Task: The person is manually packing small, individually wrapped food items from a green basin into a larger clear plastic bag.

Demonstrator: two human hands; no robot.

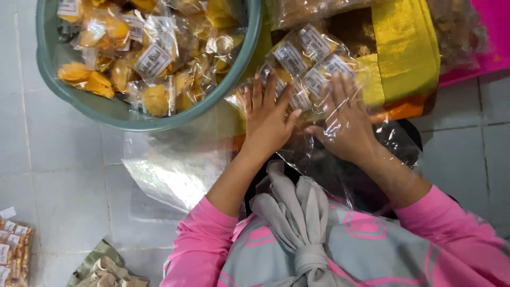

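Head view looks straight down on a pale tiled floor (69, 202), the largest surface, where everything lies. On it at the upper left sits a big round green basin (106, 114), filled with small clear packets of yellow snacks (114, 64), each with a white label. To the upper right lies a yellow cloth (406, 50) with an orange edge, and beside it a pink surface (491, 32) reaches the corner. A large clear plastic bag (372, 143) spreads over the person's lap and up onto the cloth; a second clear sheet (170, 170) lies flat on the tiles below the basin. Several labelled snack packets (311, 66) lie in a cluster against the cloth, just beyond the fingertips. The left hand (268, 122) lies flat with fingers spread, grip wide, holding nothing, its fingertips touching the nearest packets. The right hand (345, 122) is also flat and open, seen through the clear film of the bag, its fingers reaching the same cluster. More packets (13, 250) show at the lower left edge.
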